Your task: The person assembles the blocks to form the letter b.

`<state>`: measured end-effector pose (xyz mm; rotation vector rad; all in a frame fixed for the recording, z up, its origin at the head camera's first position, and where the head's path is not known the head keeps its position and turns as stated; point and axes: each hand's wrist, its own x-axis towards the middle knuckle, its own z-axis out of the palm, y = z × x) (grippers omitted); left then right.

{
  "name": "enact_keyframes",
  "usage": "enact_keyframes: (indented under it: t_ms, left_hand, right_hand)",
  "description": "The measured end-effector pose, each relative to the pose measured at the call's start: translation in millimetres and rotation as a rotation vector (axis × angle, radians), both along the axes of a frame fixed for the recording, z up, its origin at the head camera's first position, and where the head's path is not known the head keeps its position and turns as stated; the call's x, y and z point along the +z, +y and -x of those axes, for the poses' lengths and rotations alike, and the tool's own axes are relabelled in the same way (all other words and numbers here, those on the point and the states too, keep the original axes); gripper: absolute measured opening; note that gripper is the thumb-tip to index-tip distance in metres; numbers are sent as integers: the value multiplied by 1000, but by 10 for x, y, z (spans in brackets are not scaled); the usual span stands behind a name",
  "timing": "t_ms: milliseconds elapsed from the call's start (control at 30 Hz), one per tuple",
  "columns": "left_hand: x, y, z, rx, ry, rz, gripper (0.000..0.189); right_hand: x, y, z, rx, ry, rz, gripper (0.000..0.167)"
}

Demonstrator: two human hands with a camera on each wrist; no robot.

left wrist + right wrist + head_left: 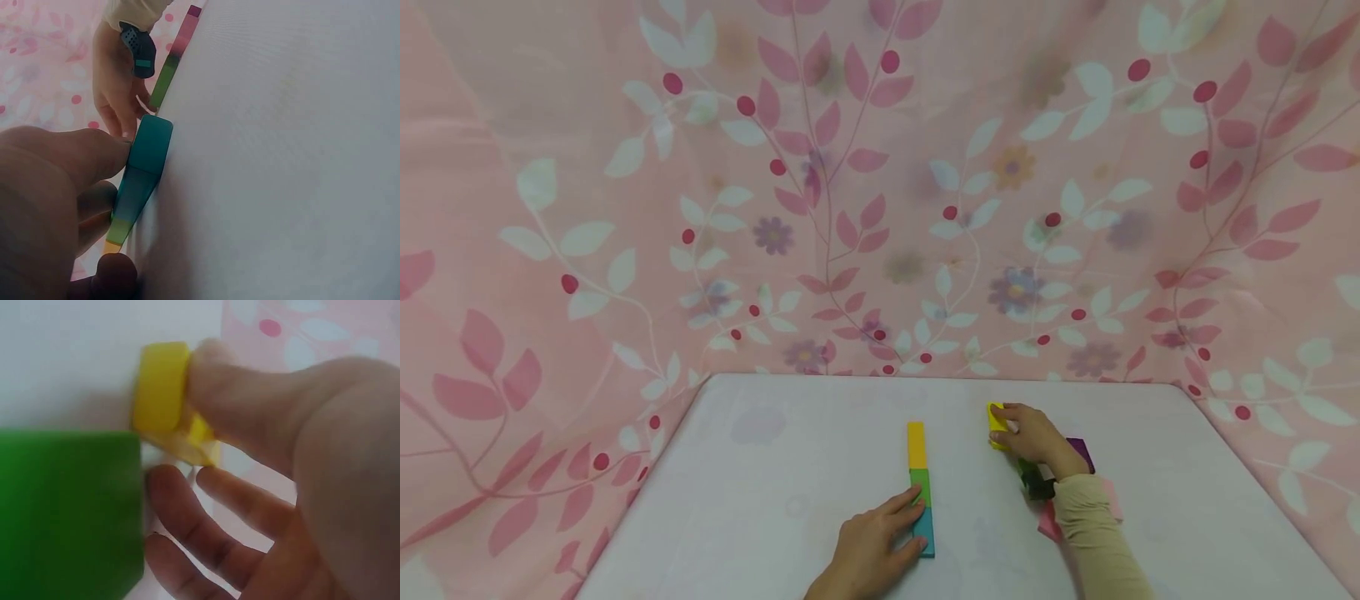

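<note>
A straight row on the white table holds an orange-yellow block [917, 444], a green block [919, 477] and a blue block [927, 533]. My left hand [872, 542] rests against this row, fingers stretched onto the green block and thumb touching the blue block [150, 144]. Farther back on the right, my right hand [1033, 433] pinches a yellow block [997, 425]. Its thumb lies along the side of that yellow block [161, 386] in the right wrist view, where the block is blurred. The index finger is partly hidden there.
Around my right wrist lie a darker green block [1024, 472], a purple block [1080, 454], a pink block [1111, 497] and a reddish-pink block [1049, 523], partly covered by the arm. A floral curtain [850, 208] stands behind the white table [737, 500].
</note>
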<state>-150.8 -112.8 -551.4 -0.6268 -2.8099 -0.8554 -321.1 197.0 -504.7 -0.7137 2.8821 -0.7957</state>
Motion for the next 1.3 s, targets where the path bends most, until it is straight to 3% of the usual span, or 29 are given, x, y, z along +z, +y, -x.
enact_keyframes:
  t_ms: [267,433,567,933,1300]
  left_hand:
    - [-4,3,-10,-7,-50,0,49]
    - [9,-3,-21,-12,-61,-2,49]
    - [7,-8,-15,-7,-52,3,49]
    - [7,-22,0,-2,-24,-5,49]
    - [17,-8,14,-12,-64,-5,50]
  right_hand:
    - [3,77,-34,82,-135,43,68]
    - [-2,91,-44,104,-96,48,67]
    - [-28,51,-22,76,-44,51,65]
    - [-89,-103,37,-47,-37,39,62]
    - [-122,-398,159,-124,25,-14,55]
